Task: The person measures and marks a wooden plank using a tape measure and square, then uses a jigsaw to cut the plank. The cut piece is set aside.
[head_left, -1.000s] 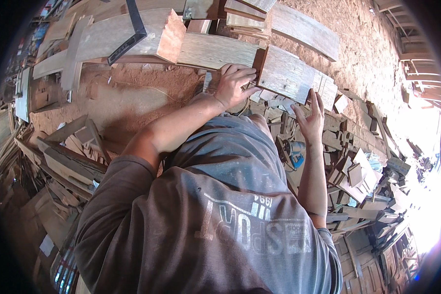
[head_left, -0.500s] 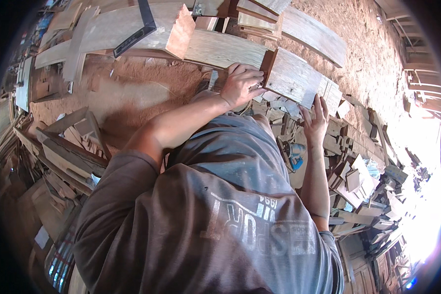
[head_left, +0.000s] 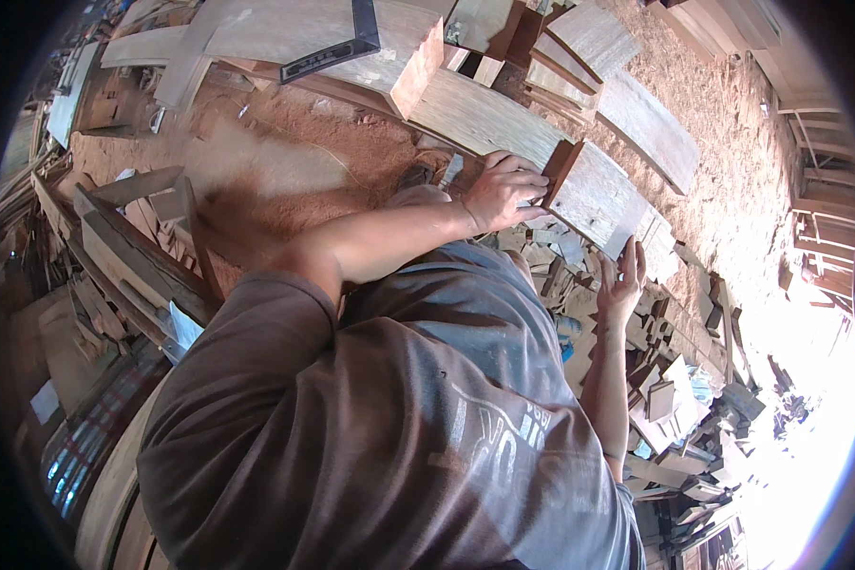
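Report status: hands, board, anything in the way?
Left hand grips the board at its dark end. Right hand holds its lower edge. Wood scraps piled beneath; framing square lies apart.

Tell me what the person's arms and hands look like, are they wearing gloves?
No gloves: the left hand and right hand are bare, with no watch or ring visible. Both forearms are uncovered. The short sleeve of a brown-grey T-shirt with faded lettering covers the left upper arm.

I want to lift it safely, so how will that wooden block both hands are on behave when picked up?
The wooden block looks thick and solid, so probably stiff and fairly heavy. Left hand and right hand grip opposite ends. Its rough, dusty faces seem unlikely to slip.
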A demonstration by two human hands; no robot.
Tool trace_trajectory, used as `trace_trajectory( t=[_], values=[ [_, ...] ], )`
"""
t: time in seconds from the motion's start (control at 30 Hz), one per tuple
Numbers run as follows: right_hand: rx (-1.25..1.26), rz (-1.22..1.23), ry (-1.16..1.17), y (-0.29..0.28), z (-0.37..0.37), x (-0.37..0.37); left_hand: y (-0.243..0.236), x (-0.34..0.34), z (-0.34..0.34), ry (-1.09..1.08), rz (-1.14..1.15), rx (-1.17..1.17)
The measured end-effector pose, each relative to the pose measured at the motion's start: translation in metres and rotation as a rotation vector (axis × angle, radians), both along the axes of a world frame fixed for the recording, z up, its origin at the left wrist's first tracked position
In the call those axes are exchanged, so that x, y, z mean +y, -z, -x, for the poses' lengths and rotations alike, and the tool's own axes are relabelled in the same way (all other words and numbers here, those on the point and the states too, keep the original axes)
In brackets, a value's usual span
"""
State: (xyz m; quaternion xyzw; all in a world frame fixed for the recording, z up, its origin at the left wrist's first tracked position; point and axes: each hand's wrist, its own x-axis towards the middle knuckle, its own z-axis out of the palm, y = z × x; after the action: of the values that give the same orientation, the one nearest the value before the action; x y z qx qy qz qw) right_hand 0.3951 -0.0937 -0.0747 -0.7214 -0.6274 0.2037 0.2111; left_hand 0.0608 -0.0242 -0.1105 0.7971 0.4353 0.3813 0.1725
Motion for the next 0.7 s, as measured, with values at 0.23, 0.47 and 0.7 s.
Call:
trace_trajectory(
  t=[0.23,0.47,0.7],
  values=[
    [-0.057,-0.005,-0.030,-0.001,-0.001,-0.001,-0.001,-0.001,-0.001,-0.010,0.000,-0.006],
    [-0.099,-0.094,-0.075,0.002,-0.001,-0.001,-0.015,0.000,0.005,0.027,0.083,0.013],
    [-0.105,-0.145,-0.042,0.001,0.006,-0.005,-0.053,0.010,-0.009,-0.029,0.492,-0.177]
  ],
)
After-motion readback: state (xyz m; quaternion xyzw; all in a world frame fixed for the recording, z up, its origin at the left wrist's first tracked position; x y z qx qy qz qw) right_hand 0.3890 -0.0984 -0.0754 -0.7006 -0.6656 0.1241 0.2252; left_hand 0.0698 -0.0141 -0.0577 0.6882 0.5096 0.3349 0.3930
